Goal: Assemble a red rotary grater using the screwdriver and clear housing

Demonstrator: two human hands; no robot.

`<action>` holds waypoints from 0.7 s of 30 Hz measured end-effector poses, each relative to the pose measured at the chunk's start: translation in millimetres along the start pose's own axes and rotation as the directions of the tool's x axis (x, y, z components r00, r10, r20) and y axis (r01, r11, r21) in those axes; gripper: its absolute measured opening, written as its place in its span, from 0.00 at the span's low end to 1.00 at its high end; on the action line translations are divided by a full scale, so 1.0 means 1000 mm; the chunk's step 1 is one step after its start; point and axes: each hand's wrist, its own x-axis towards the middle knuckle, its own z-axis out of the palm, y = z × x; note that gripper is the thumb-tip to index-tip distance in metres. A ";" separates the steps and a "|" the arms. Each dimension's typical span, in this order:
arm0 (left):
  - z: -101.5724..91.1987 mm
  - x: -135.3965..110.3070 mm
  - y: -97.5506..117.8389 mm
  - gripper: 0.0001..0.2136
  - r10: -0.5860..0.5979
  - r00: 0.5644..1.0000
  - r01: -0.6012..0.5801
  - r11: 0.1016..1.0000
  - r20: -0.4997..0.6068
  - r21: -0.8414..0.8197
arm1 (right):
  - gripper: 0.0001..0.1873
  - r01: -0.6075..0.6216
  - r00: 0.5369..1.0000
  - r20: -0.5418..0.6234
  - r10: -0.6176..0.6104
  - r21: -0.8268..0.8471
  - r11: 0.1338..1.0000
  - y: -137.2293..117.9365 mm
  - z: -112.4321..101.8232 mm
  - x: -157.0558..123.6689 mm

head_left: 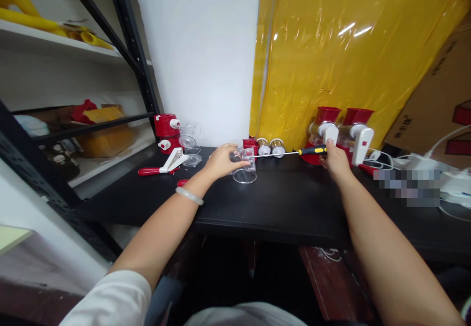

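My left hand (225,160) is closed around a clear plastic housing (245,175), whose round rim faces down near the black tabletop. In my right hand (335,161) is a screwdriver (308,151) with a black and yellow handle. Its long shaft lies level and points left, its tip meeting the clear housing beside my left fingers. The exact contact at the tip is too small to make out. Behind the housing stand a red plastic part (250,143) and two metal grater drums (277,148).
Two assembled red rotary graters (358,116) with white crank arms stand at the back right, near white cables and power strips (419,163). Red bases (167,132), clear parts (190,137) and a red-handled crank (156,171) lie at the left. Metal shelving (136,66) rises there.
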 end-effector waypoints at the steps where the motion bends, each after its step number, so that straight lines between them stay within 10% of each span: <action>1: 0.000 0.000 0.000 0.19 0.001 1.000 -0.001 1.000 0.001 0.001 | 0.29 -0.010 1.000 -0.029 0.009 -0.025 1.000 -0.001 0.000 0.001; 9: 0.001 0.000 -0.004 0.21 0.004 1.000 -0.004 1.000 0.002 0.001 | 0.29 -0.179 0.971 0.207 0.121 0.293 0.939 -0.012 0.006 -0.001; 21: 0.000 0.000 -0.002 0.20 0.015 1.000 -0.015 1.000 -0.001 -0.001 | 0.22 -0.046 0.996 0.088 0.023 0.265 0.963 -0.011 0.009 -0.001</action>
